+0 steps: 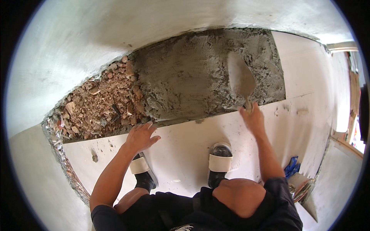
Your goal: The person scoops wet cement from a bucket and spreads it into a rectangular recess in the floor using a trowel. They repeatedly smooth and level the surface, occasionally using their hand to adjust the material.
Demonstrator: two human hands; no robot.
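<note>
My right hand (253, 120) is wrapped round the handle of a trowel (241, 75). The trowel's broad metal blade, slightly blurred, points away from me over the right part of a bed of wet grey mortar (181, 73). Whether the blade touches the mortar I cannot tell. Holding nothing, my left hand (142, 137) has its fingers apart near the front edge of the rubble, above the pale floor tile. Brown rubble (102, 102) with broken brick and stones borders the mortar on the left.
Large pale tiles (185, 154) lie under my feet, and another tile (302, 65) adjoins the mortar at right. A pale wall (115, 34) curves along the far side. A blue item (292, 166) and a box-like thing (300, 183) sit at the lower right. I wear sandals (220, 159).
</note>
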